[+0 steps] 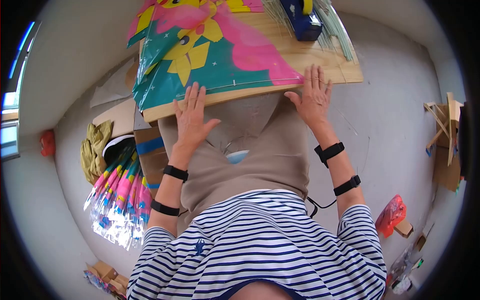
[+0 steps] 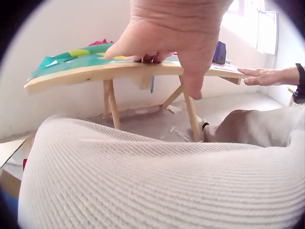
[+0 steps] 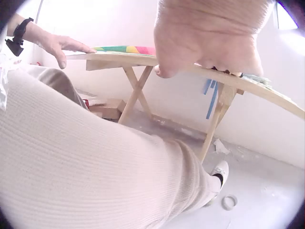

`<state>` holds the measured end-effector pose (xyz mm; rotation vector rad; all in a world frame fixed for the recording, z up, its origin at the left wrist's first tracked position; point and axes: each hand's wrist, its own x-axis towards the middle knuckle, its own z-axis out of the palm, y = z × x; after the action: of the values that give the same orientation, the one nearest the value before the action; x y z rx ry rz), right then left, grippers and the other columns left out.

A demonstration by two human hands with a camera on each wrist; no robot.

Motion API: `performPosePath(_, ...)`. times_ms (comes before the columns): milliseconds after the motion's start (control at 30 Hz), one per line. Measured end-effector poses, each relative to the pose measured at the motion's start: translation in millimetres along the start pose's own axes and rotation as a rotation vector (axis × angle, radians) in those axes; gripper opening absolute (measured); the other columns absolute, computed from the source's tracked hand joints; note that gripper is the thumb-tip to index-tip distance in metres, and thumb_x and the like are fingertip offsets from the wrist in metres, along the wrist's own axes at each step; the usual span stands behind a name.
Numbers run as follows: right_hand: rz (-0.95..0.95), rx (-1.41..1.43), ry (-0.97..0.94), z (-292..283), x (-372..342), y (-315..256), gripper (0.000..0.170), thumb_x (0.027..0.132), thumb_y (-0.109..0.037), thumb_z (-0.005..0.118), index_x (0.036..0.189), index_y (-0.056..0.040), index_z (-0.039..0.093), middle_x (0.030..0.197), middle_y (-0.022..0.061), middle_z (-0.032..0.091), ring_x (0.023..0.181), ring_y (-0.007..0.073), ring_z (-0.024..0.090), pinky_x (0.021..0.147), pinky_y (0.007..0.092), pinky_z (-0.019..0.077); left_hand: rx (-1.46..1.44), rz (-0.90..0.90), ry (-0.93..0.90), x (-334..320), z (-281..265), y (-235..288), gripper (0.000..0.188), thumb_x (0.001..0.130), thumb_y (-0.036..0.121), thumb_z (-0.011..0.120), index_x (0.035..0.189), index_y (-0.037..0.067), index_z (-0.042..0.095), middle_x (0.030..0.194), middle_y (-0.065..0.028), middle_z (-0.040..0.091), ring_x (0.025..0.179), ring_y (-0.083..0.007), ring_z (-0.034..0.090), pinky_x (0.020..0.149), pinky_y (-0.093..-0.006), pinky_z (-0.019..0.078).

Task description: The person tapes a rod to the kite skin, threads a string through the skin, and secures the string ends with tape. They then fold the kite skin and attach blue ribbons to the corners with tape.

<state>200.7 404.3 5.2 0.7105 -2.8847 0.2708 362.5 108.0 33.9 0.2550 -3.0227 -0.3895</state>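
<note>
A glossy printed sheet point(image 1: 240, 65) in green, pink and yellow with a cartoon face lies on the wooden table point(image 1: 340, 74). Along its near edge runs a thin pale rod point(image 1: 225, 87), with a small white mark near its middle. My left hand point(image 1: 189, 119) is spread flat at the table's front edge, fingertips on the sheet close to the rod's left end. At the pointed right corner of the sheet, my right hand point(image 1: 315, 100) rests with straight fingers on the tabletop, thumb out to the side. Both palms appear from below in the wrist views.
A blue tape dispenser point(image 1: 302, 22) and a bundle of thin pale sticks point(image 1: 332, 30) sit at the table's far right. Folded, shiny printed sheets point(image 1: 122, 195) hang beside a cardboard box point(image 1: 150, 160) on the left. A tape roll point(image 3: 229, 202) lies on the floor.
</note>
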Motion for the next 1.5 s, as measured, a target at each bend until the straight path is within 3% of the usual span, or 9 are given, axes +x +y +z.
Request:
performPosePath(233, -0.342, 0.168, -0.015, 9.3, 16.1, -75.9, 0.096, 0.072, -0.044, 0.079, 0.149, -0.0024, 0.037, 0.157, 0.0143, 0.034, 0.149, 0.0299, 0.024, 0.119, 0.0527, 0.0197, -0.094, 0.202, 0.01, 30.4, 18.3, 34.7, 0.097, 0.071, 0.031, 0.083, 0.153, 0.01, 0.033, 0.16, -0.0087, 0.03, 0.148, -0.027, 0.028, 0.118, -0.0593, 0.0149)
performPosePath(433, -0.417, 0.186, -0.035, 19.3, 13.2, -89.3, 0.099, 0.065, -0.038, 0.084, 0.147, -0.0043, 0.04, 0.156, 0.0114, 0.036, 0.146, 0.0274, 0.031, 0.119, 0.0512, 0.0225, -0.105, 0.219, -0.015, 29.9, 28.4, 33.1, 0.096, 0.071, 0.029, 0.082, 0.152, 0.012, 0.034, 0.159, -0.0063, 0.031, 0.147, -0.025, 0.029, 0.118, -0.0598, 0.0159)
performPosePath(833, -0.476, 0.311, -0.077, 18.7, 21.2, -74.1, 0.087, 0.074, -0.032, 0.08, 0.146, -0.0025, 0.04, 0.156, 0.0145, 0.035, 0.146, 0.0299, 0.031, 0.118, 0.0508, 0.0246, -0.013, 0.066, -0.022, 4.1, -5.3, -24.5, 0.096, 0.069, 0.027, 0.083, 0.151, 0.013, 0.037, 0.159, -0.0061, 0.034, 0.148, -0.0264, 0.028, 0.117, -0.0607, 0.0149)
performPosePath(867, -0.461, 0.43, -0.007, 9.7, 29.3, -67.6, 0.069, 0.079, -0.027, 0.077, 0.137, -0.0012, 0.049, 0.143, 0.0172, 0.049, 0.136, 0.0326, 0.043, 0.111, 0.0491, 0.0356, -0.019, 0.053, 0.0, -1.3, -10.5, -28.1, 0.094, 0.069, 0.027, 0.083, 0.15, 0.012, 0.038, 0.158, -0.007, 0.035, 0.148, -0.027, 0.029, 0.116, -0.0613, 0.0153)
performPosePath(967, -0.183, 0.396, 0.14, -12.0, 71.8, -22.4, 0.051, 0.082, -0.021, 0.073, 0.126, 0.0, 0.058, 0.121, 0.0182, 0.06, 0.116, 0.0334, 0.057, 0.098, 0.0456, 0.0462, -0.036, 0.064, 0.033, -11.6, -15.8, -23.1, 0.091, 0.069, 0.025, 0.082, 0.149, 0.009, 0.041, 0.157, -0.0092, 0.037, 0.147, -0.0292, 0.029, 0.116, -0.0613, 0.0163)
performPosePath(1100, 0.358, 0.306, 0.566, -25.0, 166.8, 56.1, 0.034, 0.083, -0.023, 0.073, 0.104, 0.0031, 0.066, 0.089, 0.0159, 0.064, 0.084, 0.0329, 0.064, 0.075, 0.0409, 0.0517, -0.111, 0.05, 0.003, -19.0, -3.2, -13.4, 0.087, 0.07, 0.022, 0.081, 0.147, 0.007, 0.043, 0.156, -0.0106, 0.038, 0.146, -0.0313, 0.03, 0.116, -0.0597, 0.0184)
performPosePath(1200, 0.636, 0.934, 0.04, -44.5, 205.7, 80.1, 0.028, 0.081, -0.021, 0.075, 0.091, 0.004, 0.066, 0.072, 0.0108, 0.06, 0.067, 0.0257, 0.062, 0.064, 0.0379, 0.0511, -0.126, 0.028, -0.008, -17.4, -3.1, -5.6, 0.087, 0.067, 0.018, 0.083, 0.145, 0.006, 0.046, 0.156, -0.0113, 0.037, 0.146, -0.0324, 0.031, 0.114, -0.0579, 0.0217)
performPosePath(1300, 0.691, 1.073, 0.07, -46.2, 210.6, 79.2, 0.023, 0.079, -0.017, 0.075, 0.081, 0.0033, 0.065, 0.065, 0.0071, 0.055, 0.057, 0.0193, 0.057, 0.057, 0.0352, 0.0495, -0.145, -0.006, -0.023, -19.6, -2.7, -6.0, 0.088, 0.066, 0.017, 0.083, 0.145, 0.008, 0.046, 0.157, -0.01, 0.037, 0.146, -0.031, 0.031, 0.115, -0.0583, 0.0206)
performPosePath(1500, 0.622, 1.395, 0.1, -51.7, 187.7, 81.6, 0.016, 0.082, -0.012, 0.073, 0.084, 0.0007, 0.063, 0.076, 0.0076, 0.059, 0.067, 0.0187, 0.062, 0.064, 0.0335, 0.0507, -0.156, -0.017, -0.043, -20.7, -5.5, -1.5, 0.09, 0.066, 0.016, 0.085, 0.147, 0.01, 0.045, 0.158, -0.0088, 0.036, 0.147, -0.0293, 0.029, 0.117, -0.057, 0.0189)
